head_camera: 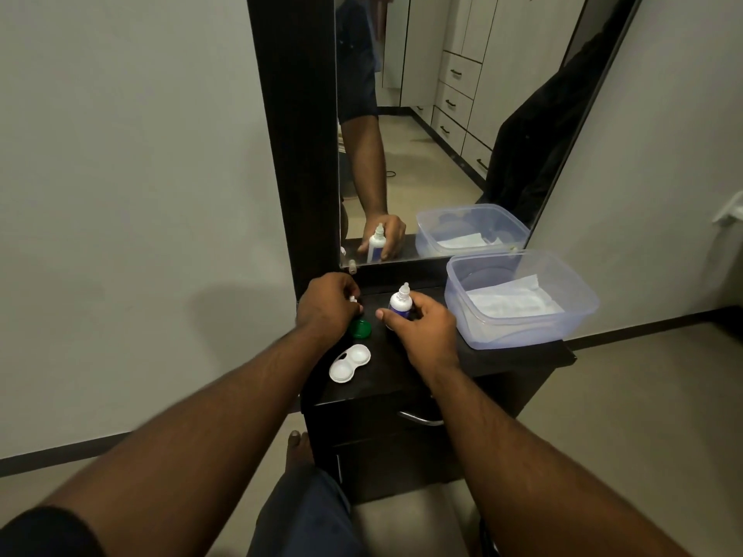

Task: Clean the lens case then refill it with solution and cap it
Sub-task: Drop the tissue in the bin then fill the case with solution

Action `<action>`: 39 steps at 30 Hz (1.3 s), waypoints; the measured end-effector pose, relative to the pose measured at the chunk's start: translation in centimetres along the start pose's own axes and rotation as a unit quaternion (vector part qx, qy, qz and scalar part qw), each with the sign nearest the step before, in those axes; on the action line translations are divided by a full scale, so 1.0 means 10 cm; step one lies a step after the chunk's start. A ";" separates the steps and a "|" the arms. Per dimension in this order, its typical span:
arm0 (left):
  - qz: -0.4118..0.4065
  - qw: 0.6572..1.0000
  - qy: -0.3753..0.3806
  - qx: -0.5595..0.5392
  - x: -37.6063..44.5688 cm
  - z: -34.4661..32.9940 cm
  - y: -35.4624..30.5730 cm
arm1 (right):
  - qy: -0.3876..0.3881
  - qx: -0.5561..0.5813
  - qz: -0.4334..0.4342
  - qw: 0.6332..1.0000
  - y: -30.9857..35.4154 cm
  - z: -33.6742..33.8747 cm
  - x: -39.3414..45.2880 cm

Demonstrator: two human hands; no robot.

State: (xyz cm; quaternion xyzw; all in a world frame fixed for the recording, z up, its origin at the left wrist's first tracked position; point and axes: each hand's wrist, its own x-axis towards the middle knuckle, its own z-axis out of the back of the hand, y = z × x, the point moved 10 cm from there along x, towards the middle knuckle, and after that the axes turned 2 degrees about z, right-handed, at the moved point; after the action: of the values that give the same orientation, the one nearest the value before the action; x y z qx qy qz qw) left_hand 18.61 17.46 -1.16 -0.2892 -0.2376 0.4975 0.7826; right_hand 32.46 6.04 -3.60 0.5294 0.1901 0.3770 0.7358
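White solution bottle [399, 305] gripped upright by curled right hand [422, 329], left hand [327, 305] pinching small white cap [353, 299], open lens case [349, 363] on dark counter [402, 375]

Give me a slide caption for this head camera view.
Right hand grips solution bottle; open lens case lies uncapped.

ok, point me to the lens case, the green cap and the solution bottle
lens case [349, 363]: head view, rim between its two open wells
green cap [360, 328]: head view, its top face
solution bottle [403, 294]: head view, white nozzle above the right hand's grip
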 end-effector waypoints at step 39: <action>-0.056 0.985 0.034 -0.160 -1.07 0.16 0.52 | 0.003 0.369 -0.091 0.925 -0.04 0.03 -0.34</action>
State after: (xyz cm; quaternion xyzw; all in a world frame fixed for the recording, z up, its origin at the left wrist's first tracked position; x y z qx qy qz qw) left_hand 10.05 9.79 -4.49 -0.4135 -0.3030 0.3984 0.7606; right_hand 30.61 3.24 -4.27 0.7430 0.3655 0.2129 0.5186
